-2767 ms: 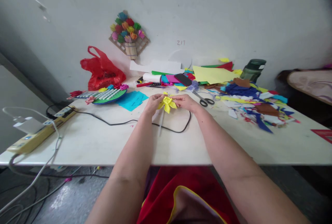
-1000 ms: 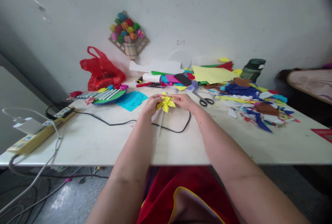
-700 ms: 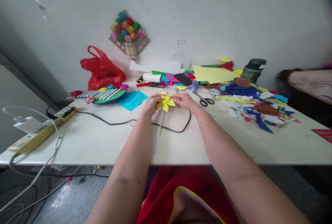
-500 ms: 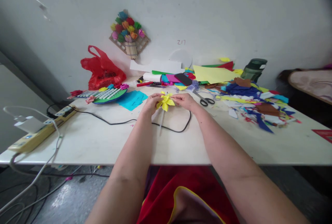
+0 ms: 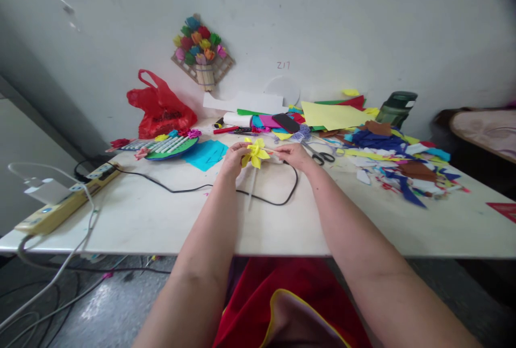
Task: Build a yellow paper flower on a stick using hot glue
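A yellow paper flower (image 5: 253, 153) on a thin white stick (image 5: 251, 189) is held over the middle of the white table (image 5: 161, 219). My left hand (image 5: 234, 157) is closed on the flower's left side. To its right, my right hand (image 5: 292, 153) pinches something thin, a petal tip or a thread, which I cannot make out. The stick points down toward me, over a black cable (image 5: 278, 200).
Black scissors (image 5: 320, 156), a dark phone (image 5: 285, 122) and coloured paper sheets (image 5: 330, 115) lie behind the hands. Paper scraps (image 5: 395, 162) cover the right side. A red bag (image 5: 161, 109), blue paper (image 5: 205, 153) and a power strip (image 5: 60, 205) are on the left.
The flower has been lifted slightly and turned. My right hand has drawn a little to the right, away from the flower, still pinching.
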### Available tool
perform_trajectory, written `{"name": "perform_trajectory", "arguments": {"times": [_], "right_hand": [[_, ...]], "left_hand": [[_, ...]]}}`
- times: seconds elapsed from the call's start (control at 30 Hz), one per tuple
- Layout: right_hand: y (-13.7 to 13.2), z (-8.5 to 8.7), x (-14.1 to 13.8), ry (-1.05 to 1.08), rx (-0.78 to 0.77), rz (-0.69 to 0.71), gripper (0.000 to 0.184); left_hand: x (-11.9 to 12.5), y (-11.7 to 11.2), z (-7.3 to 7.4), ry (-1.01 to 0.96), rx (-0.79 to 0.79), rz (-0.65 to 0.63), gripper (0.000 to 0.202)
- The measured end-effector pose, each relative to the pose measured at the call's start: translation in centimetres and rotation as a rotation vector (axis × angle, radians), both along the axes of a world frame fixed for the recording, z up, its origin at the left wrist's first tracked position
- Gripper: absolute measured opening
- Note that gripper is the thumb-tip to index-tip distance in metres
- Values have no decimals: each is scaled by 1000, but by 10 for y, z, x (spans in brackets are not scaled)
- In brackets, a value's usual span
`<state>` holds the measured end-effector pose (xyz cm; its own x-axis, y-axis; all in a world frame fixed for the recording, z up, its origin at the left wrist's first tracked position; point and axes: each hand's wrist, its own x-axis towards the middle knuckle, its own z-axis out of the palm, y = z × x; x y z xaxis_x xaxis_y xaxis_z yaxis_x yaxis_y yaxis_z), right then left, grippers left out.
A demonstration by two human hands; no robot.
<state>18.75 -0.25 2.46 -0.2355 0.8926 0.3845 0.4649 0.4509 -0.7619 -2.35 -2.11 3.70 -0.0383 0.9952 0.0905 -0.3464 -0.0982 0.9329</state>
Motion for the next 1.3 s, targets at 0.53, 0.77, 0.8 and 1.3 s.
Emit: {"name": "perform_trajectory", "arguments": {"times": [0.53, 0.77, 0.8, 1.3], "right_hand": [[-22, 25, -19, 156, -268, -43, 33], [-24, 25, -26, 163, -320, -94, 31], [-23, 24, -26, 162, -299, -105, 30], [-18, 24, -25, 240, -107, -265, 16]], "left_hand": [[7, 4, -6, -2, 67, 25, 28], [10, 6, -8, 3, 86, 23, 32], [11, 6, -8, 2, 86, 25, 32], [6, 3, -5, 71, 52, 2, 51]]}}
